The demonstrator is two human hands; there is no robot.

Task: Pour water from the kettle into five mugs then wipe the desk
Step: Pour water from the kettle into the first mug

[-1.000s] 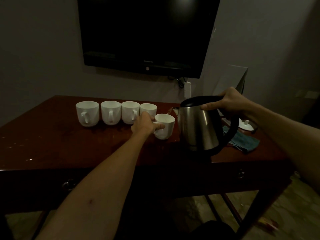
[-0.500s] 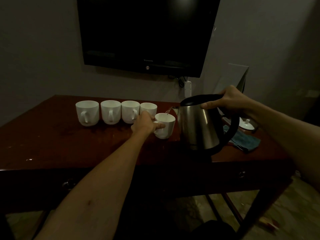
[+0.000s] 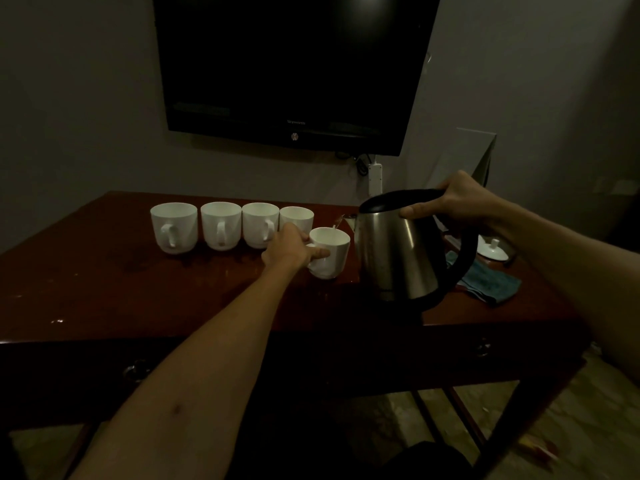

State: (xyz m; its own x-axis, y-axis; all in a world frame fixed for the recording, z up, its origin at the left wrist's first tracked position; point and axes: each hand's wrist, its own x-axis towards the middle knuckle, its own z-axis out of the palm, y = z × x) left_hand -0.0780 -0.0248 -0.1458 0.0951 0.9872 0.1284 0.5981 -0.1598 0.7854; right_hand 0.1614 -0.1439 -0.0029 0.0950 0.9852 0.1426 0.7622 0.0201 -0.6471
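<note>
My right hand grips the black handle of a steel kettle, held tilted above the dark red desk with its spout toward the left. A thin stream of water runs from the spout into a white mug, which my left hand holds by its handle side. Behind and to the left, several more white mugs stand in a row: the leftmost mug, a second mug, a third mug and a fourth mug, partly hidden by my left hand.
A teal cloth lies on the desk to the right of the kettle, with a white lid behind it. A black television hangs on the wall above. A white power strip hangs below it.
The kettle has risen slightly and tipped a little more toward the mug. My left hand has kept its hold on the mug.
</note>
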